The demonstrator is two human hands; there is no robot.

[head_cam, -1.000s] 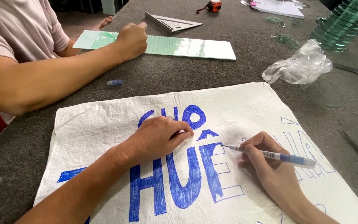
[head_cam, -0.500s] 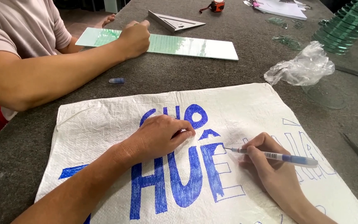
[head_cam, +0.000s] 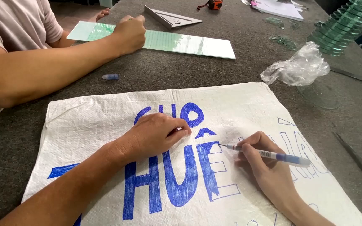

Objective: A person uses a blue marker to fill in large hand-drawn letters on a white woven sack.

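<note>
Now right hand [head_cam: 269, 169] grips pen [head_cam: 265, 154]; left hand [head_cam: 156, 134] pins sheet [head_cam: 239, 104].

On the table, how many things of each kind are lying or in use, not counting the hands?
White woven sheet under the left hand: 1
Blue pen in the right hand: 1
Blue pen cap: 1
Glass strip under another person's hand: 1
Metal set square: 1
Crumpled clear plastic bag: 1
Stack of glass pieces: 1
Total: 7

Bare grey table [head_cam: 156, 79] lies between white sheet [head_cam: 84, 121] and glass strip [head_cam: 181, 42].
</note>
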